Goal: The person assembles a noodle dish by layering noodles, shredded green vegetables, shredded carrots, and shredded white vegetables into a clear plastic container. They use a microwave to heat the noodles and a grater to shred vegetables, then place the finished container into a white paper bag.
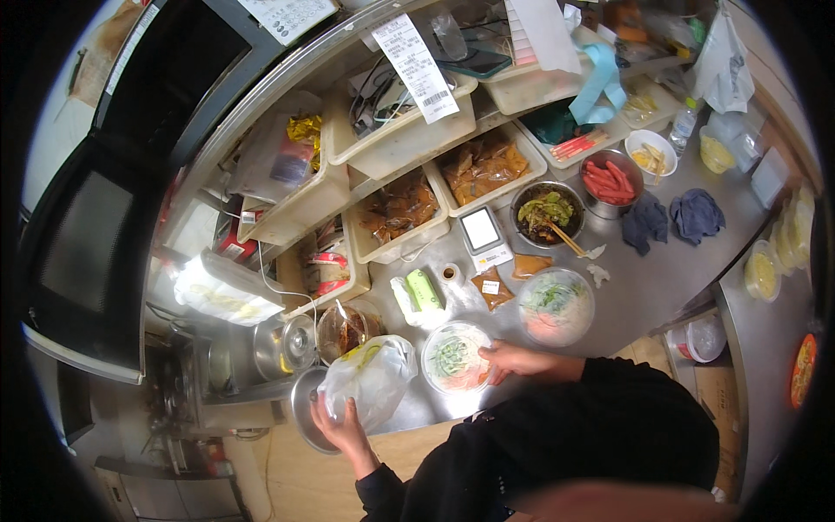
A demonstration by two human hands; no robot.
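Note:
My left hand [341, 428] is closed on a white translucent plastic bag [372, 374], its fingers at the bag's lower left side. What the bag contains, if anything, is hard to make out. Just right of it, my right hand [513, 360] grips the rim of a round lidded food tub [454, 355] with green, white and orange food inside. Behind and to the right stands a second similar round tub [557, 306]. A metal bowl [306, 409] sits under the bag's left side at the counter edge.
Sauce packets [493, 289], a digital scale [484, 237] and a green-white roll [421, 294] lie behind the tubs. Farther back are a bowl of greens with chopsticks [546, 210], a pot of red sausages [611, 184], dark cloths [696, 216] and plastic bins [402, 252].

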